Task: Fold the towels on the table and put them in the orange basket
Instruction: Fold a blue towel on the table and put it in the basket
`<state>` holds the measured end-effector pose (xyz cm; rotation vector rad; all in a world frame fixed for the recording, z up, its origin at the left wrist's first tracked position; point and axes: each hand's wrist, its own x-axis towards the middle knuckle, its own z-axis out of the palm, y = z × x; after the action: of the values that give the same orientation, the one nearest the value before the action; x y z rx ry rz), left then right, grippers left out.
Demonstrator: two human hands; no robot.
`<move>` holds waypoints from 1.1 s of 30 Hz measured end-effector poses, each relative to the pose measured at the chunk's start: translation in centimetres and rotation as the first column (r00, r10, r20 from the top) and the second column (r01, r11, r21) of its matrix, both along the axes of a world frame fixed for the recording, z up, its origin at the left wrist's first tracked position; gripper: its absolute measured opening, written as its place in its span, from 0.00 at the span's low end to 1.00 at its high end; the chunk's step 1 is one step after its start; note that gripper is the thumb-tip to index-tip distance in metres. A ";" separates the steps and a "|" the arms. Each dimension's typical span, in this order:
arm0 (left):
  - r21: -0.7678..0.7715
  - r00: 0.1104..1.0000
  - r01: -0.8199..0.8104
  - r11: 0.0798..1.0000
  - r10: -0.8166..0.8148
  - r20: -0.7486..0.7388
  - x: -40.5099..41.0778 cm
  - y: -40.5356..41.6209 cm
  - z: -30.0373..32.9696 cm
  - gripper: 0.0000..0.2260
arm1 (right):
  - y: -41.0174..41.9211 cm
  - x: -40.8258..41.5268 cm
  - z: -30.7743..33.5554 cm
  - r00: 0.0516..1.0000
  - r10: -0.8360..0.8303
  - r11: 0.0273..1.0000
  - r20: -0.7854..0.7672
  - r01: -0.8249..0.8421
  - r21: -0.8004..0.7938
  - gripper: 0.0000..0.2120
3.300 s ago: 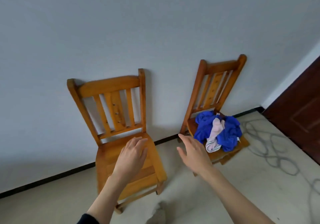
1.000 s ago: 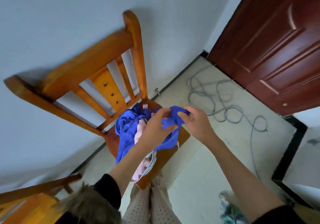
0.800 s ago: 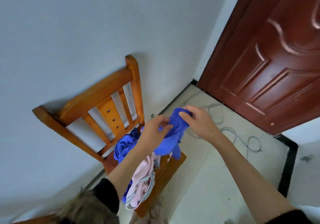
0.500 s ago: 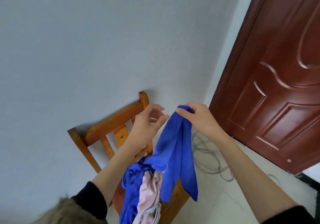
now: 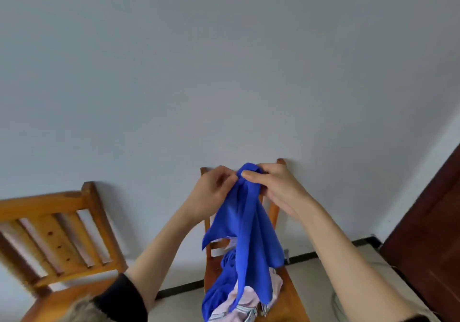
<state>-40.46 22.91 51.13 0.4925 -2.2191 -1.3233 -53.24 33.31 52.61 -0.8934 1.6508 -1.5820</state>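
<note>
While both hands (image 5: pixel 245 187) pinched the blue towel (image 5: pixel 249 234) at its top, it hung above the chair (image 5: pixel 286 287) | advice: slide fingers apart along the edge to find corners.

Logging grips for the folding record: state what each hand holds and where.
Both the left hand and right hand pinch the blue towel at its bunched top edge.
</note>
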 end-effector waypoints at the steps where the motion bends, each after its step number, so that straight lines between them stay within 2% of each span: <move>1: -0.032 0.999 -0.027 0.999 0.028 0.030 1.6 -0.5 0.3 0.08 | -0.7 1.1 0.1 0.998 0.060 0.998 0.010 -0.060 -0.006 0.03; 5: -0.133 0.980 -0.167 0.977 0.179 0.084 9.3 -2.9 1.7 0.08 | -4.1 5.7 0.6 0.957 0.290 0.956 -0.009 -0.290 0.041 0.05; 8: -0.145 0.956 -0.274 0.951 0.286 0.069 16.2 -4.4 2.4 0.08 | -7.0 10.0 0.9 0.928 0.370 0.927 -0.041 -0.366 0.080 0.05; 11: -0.107 0.930 -0.352 0.930 0.360 0.073 23.5 -4.7 2.5 0.04 | -10.4 16.4 1.3 0.876 0.458 0.888 -0.153 -0.444 0.118 0.06; 13: -0.136 0.894 -0.425 0.895 0.438 0.093 28.6 -4.8 2.6 0.06 | -12.4 21.8 1.5 0.814 0.532 0.846 -0.233 -0.515 0.136 0.11; 15: -0.187 0.832 -0.531 0.827 0.550 0.074 33.9 -5.0 3.1 0.12 | -14.3 27.4 1.1 0.764 0.560 0.826 -0.319 -0.543 0.150 0.12; 16: -0.203 0.792 -0.586 0.785 0.607 0.061 36.7 -5.0 3.4 0.12 | -15.1 30.3 0.7 0.739 0.565 0.820 -0.367 -0.552 0.151 0.12; 19: -0.252 0.693 -0.685 0.683 0.719 0.064 44.8 -5.3 4.5 0.06 | -17.4 38.6 -0.8 0.669 0.568 0.797 -0.480 -0.592 0.118 0.20; 22: -0.319 0.610 -0.740 0.593 0.790 0.054 52.3 -5.4 5.2 0.05 | -19.5 46.2 -2.1 0.642 0.587 0.758 -0.493 -0.649 0.057 0.21; 27: -0.247 0.422 -0.883 0.400 0.906 -0.038 64.7 -5.0 5.6 0.06 | -23.2 56.9 -4.7 0.598 0.659 0.700 -0.456 -0.710 0.080 0.07; 33: -0.188 0.165 -0.971 0.148 0.983 -0.076 75.8 -5.0 5.0 0.08 | -28.1 68.6 -5.4 0.603 0.637 0.691 -0.480 -0.722 0.009 0.05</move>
<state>35.38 17.91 56.15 1.5864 -1.3469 -0.2919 15.32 5.23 47.18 -1.8545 1.1732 -1.0139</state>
